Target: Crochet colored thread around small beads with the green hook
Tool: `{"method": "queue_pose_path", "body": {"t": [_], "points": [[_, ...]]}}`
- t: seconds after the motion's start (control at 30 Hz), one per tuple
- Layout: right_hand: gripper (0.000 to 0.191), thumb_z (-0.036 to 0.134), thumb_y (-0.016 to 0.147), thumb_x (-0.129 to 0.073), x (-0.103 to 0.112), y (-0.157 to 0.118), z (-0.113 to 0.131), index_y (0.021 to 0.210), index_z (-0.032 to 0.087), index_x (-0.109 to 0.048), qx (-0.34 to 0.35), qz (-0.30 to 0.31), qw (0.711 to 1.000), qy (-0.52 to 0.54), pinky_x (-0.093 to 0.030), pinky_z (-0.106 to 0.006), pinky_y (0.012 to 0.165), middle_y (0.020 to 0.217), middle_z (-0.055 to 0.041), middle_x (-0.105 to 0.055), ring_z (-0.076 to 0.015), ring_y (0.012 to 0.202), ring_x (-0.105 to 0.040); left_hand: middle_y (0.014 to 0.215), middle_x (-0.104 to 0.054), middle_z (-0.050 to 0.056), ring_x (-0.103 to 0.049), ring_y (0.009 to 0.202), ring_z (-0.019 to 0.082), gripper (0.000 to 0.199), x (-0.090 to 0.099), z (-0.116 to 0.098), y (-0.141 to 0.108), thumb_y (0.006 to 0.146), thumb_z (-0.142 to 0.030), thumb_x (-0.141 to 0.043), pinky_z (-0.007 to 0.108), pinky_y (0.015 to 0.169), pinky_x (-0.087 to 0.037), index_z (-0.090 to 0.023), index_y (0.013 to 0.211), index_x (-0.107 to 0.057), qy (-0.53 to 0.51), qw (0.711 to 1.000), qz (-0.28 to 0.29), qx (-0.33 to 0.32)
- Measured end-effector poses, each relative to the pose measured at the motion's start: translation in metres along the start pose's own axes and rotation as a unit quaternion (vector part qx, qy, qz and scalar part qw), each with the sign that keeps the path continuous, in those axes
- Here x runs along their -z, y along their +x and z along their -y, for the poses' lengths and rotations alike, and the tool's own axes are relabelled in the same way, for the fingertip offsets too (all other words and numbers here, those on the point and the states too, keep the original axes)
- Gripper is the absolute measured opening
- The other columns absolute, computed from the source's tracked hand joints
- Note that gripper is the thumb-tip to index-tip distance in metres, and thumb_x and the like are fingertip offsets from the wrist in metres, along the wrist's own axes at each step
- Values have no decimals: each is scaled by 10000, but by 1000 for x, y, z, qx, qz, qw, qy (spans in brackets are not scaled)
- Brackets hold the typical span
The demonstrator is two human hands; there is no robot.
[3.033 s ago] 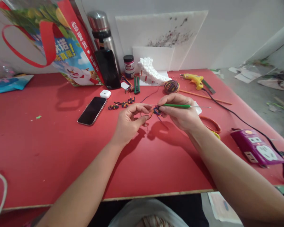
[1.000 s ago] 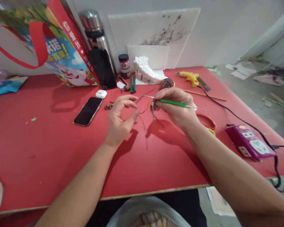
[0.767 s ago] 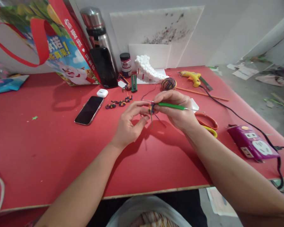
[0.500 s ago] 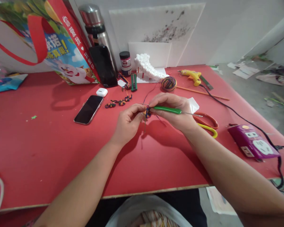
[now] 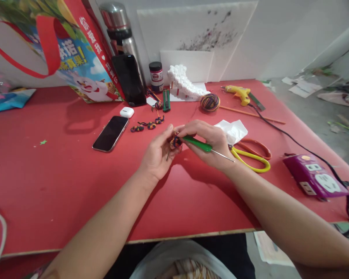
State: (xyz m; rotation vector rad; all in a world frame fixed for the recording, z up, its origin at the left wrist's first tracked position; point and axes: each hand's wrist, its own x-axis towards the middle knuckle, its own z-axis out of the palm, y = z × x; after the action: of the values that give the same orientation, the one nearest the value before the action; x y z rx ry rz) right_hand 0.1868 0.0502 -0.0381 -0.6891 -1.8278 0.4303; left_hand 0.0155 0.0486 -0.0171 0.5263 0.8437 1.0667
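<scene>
Between my fingers is a small multicoloured crochet piece (image 5: pixel 176 142), dark blue with orange, with loose yarn ends hanging below it. My left hand (image 5: pixel 158 153) pinches the piece from the left, palm turned partly up. Pinched in my right hand (image 5: pixel 207 141) is a crochet hook with a green handle (image 5: pixel 199 143); its thin metal back end points toward my wrist. The working tip is hidden at the yarn. Behind my hands sits a ball of variegated yarn (image 5: pixel 210 102). Several finished crochet pieces (image 5: pixel 151 125) lie in a row at the back left.
Scissors with yellow and orange handles (image 5: pixel 254 161) and crumpled white paper (image 5: pixel 234 131) lie right of my right hand. Beyond are a purple power strip (image 5: pixel 316 176) and a yellow glue gun (image 5: pixel 238 94). Left are a phone (image 5: pixel 110 133) and a white earphone case (image 5: pixel 127 112).
My left hand has turned its palm upward, tilting the crochet piece. The hook's handle now slants down to the right. My right hand has shifted slightly left, uncovering more of the scissors and paper.
</scene>
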Motion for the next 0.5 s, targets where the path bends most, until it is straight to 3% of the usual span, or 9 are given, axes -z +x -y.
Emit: {"method": "queue_pose_path", "body": {"t": [0.13, 0.23, 0.37, 0.43, 0.5], "points": [[82, 180, 1000, -736, -4, -2, -2, 1037, 245, -770, -7, -30, 999, -34, -649, -352, 810, 976, -53, -830, -208, 875, -786, 866, -774, 4, -618, 631, 53, 185, 3, 3, 2, 794, -288, -953, 157, 576, -521, -192, 938, -886, 25, 999, -15, -34], [68, 182, 1002, -734, -6, -3, 0, 1028, 233, -770, -30, -40, 998, -45, -644, -344, 783, 955, -54, -823, -204, 845, -780, 833, -752, -20, -544, 572, 28, 244, 7, 5, 4, 743, -297, -999, 156, 550, -476, -216, 945, -888, 35, 998, -23, -51], [96, 156, 989, -728, -6, -4, 2, 1021, 231, -778, -40, -46, 998, -32, -644, -352, 793, 956, -60, -827, -209, 845, -783, 642, -589, -43, -414, 517, 53, 365, 13, 11, 8, 775, -538, -960, 211, 521, -442, -205, 895, -871, 94, 993, 5, -73], [118, 148, 982, -722, -5, -3, 3, 1012, 243, -785, -46, -44, 998, -26, -643, -360, 789, 952, -56, -827, -215, 834, -778, 662, -602, -23, -487, 579, 88, 433, 17, 15, 12, 763, -631, -940, 236, 568, -483, -216, 854, -853, 135, 984, 22, -112], [117, 157, 979, -718, -2, -2, 4, 994, 250, -788, -54, -42, 997, -29, -639, -368, 769, 933, -54, -814, -219, 810, -763, 803, -712, 25, -644, 752, 148, 468, 21, 17, 15, 790, -688, -895, 267, 671, -551, -228, 859, -842, 162, 975, 39, -146]]}}
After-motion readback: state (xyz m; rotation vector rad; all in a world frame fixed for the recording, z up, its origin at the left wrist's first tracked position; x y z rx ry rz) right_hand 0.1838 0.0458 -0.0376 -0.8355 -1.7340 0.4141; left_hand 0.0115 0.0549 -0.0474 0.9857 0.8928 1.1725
